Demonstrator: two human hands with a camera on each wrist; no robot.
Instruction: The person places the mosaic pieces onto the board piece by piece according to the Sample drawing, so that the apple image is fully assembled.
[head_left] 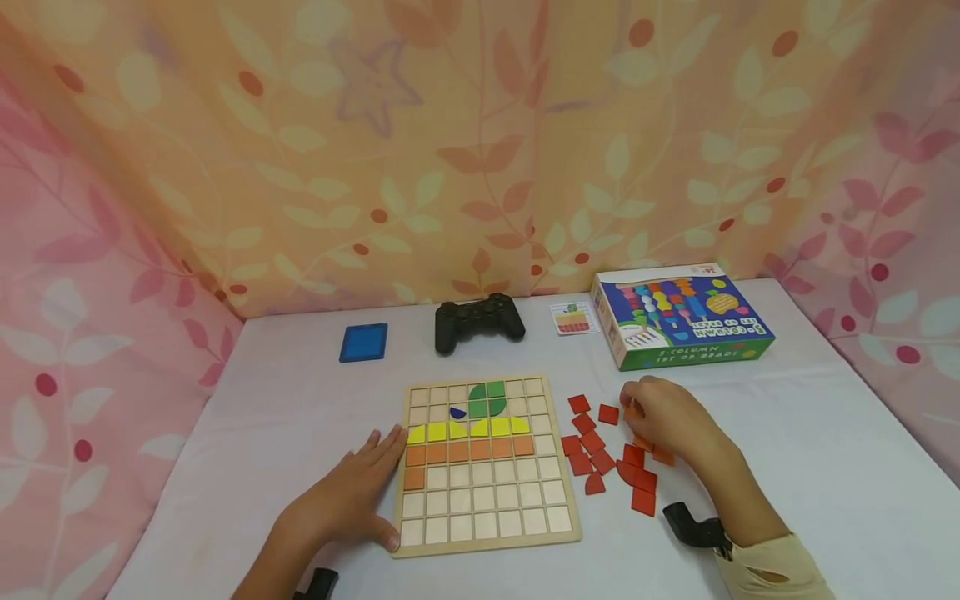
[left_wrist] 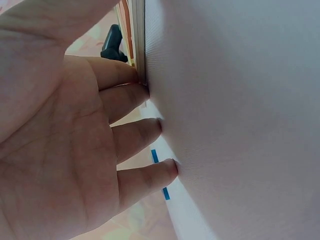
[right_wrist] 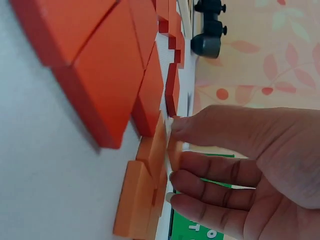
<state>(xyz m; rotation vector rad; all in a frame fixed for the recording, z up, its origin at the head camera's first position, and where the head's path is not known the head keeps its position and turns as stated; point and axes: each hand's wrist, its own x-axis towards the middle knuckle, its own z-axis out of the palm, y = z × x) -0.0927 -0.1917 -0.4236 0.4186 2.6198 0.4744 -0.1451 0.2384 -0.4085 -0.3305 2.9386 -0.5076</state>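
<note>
The wooden grid board [head_left: 487, 547] lies on the table. My left hand [head_left: 352, 492] rests along its left edge, fingers straight and spread, thumb at the near corner. In the left wrist view the fingertips [left_wrist: 142, 90] reach the board's side and the cloth. Right of the board, my right hand [head_left: 671, 417] pinches an orange tile [right_wrist: 175, 152] between thumb and fingers, close over other orange tiles [right_wrist: 135, 200]. On the board are green tiles [head_left: 497, 389], a dark blue piece [head_left: 457, 412], a yellow row [head_left: 437, 432] and orange squares [head_left: 480, 450].
Loose red tiles [head_left: 592, 441] lie between the board and my right hand. Farther back are a blue square tray [head_left: 363, 342], a black game controller [head_left: 478, 321], a pattern card [head_left: 573, 318] and a bead-set box [head_left: 682, 317]. A patterned curtain [head_left: 480, 167] hangs behind.
</note>
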